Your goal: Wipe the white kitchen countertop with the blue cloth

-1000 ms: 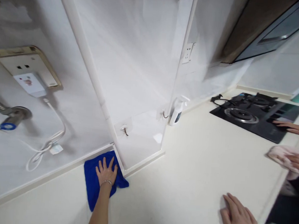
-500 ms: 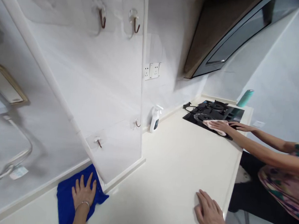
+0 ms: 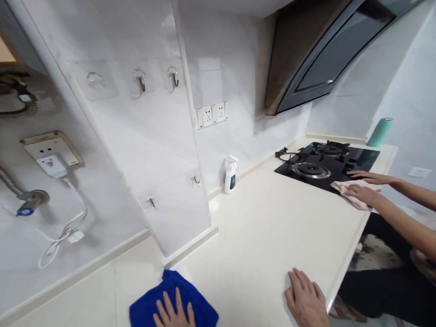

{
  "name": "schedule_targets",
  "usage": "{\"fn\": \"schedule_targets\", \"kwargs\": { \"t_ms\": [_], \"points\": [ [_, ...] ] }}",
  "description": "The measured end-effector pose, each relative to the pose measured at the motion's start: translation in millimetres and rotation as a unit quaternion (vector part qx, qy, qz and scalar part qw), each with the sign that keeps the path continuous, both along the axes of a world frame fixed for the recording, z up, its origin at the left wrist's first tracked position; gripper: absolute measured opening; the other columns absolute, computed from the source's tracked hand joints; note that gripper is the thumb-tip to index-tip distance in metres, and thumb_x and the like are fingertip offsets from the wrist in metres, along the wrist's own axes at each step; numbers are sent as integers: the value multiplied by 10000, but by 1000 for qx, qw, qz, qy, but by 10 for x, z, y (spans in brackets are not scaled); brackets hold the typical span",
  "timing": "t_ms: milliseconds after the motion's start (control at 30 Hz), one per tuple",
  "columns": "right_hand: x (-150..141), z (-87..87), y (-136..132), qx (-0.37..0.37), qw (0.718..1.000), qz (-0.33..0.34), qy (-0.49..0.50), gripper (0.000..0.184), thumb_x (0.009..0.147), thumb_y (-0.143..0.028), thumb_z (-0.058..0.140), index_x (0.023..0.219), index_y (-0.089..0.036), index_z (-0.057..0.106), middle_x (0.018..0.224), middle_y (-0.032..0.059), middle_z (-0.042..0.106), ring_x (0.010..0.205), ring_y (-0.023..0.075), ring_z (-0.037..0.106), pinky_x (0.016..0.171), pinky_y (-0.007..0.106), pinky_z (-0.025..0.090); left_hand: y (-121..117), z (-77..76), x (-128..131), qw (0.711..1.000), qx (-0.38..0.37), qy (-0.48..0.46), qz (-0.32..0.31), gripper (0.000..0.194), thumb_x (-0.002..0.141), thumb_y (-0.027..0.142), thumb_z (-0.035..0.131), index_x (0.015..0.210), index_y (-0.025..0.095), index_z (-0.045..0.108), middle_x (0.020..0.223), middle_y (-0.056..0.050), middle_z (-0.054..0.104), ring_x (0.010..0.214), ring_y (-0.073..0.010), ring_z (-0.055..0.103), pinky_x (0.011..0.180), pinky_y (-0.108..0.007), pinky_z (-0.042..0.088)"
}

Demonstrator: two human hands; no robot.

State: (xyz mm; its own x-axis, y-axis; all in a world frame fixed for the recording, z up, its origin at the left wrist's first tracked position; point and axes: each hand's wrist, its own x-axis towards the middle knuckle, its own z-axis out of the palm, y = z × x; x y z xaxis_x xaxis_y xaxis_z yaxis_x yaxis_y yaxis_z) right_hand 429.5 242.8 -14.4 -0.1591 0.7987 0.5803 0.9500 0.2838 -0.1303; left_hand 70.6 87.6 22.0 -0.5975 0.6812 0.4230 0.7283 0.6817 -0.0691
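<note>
My left hand (image 3: 176, 316) lies with fingers spread on a blue cloth (image 3: 144, 308), pressing it flat against the white countertop (image 3: 257, 241). The cloth's far tip lies close to the corner of the wall pillar. Near the counter's right edge, my right hand (image 3: 307, 302) rests palm down on the bare surface, fingers stretched out and holding nothing. A white spray bottle (image 3: 230, 176) stands upright by the back wall, apart from both hands.
A co-worker's hand (image 3: 363, 192) presses a pale pink cloth (image 3: 357, 200) at the front edge of the black gas hob (image 3: 330, 164). A green bottle (image 3: 380, 132) stands behind it. The range hood (image 3: 322, 61) overhangs. A plugged-in charger (image 3: 53, 164) and hooks are on the wall.
My left hand has slid the blue cloth right and toward me, out of the wall corner. My right hand stays put. The co-worker's cloth has moved to the hob's front edge.
</note>
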Motion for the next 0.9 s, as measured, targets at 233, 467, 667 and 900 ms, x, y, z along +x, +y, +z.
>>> {"fn": "schedule_targets", "kwargs": {
  "t_ms": [233, 467, 667, 900],
  "points": [
    [-14, 96, -11, -11, 1000, -7, 15, 452, 855, -263, 391, 1255, -128, 551, 1368, 171, 542, 1299, 290, 453, 1099, 506, 294, 286, -184, 1026, 965, -14, -160, -208, 644, 839, 439, 513, 1437, 217, 429, 1571, -163, 366, 1488, -420, 183, 1166, -720, 172],
    [-18, 203, -41, -39, 998, -17, 37, 440, 874, -227, 379, 1276, -146, 539, 1385, 144, 536, 1320, 256, 425, 1124, 475, 252, 126, 185, 1080, 903, -43, -245, -351, 714, 840, 515, 571, 1471, 272, 342, 1642, -108, 215, 1494, -345, 200, 1204, -670, 147],
    [-129, 252, -133, -81, 995, -6, 52, 478, 851, -180, 370, 1289, -102, 544, 1402, 187, 513, 1358, 311, 386, 1106, 552, 288, -454, 249, 645, 938, -35, -209, -276, 561, 950, 325, 330, 1505, 288, 254, 1620, -71, 288, 1506, -259, 208, 1220, -579, 225],
    [-1066, 670, -878, -127, 938, 319, 40, 702, 770, -134, 441, 1469, -127, 379, 1549, 143, 345, 1466, 290, 201, 1189, 542, 210, -714, -81, 749, 969, 8, -150, -194, 534, 937, 288, 368, 1466, 308, 301, 1570, -49, 382, 1478, -269, 280, 1182, -567, 316]
  ]
}}
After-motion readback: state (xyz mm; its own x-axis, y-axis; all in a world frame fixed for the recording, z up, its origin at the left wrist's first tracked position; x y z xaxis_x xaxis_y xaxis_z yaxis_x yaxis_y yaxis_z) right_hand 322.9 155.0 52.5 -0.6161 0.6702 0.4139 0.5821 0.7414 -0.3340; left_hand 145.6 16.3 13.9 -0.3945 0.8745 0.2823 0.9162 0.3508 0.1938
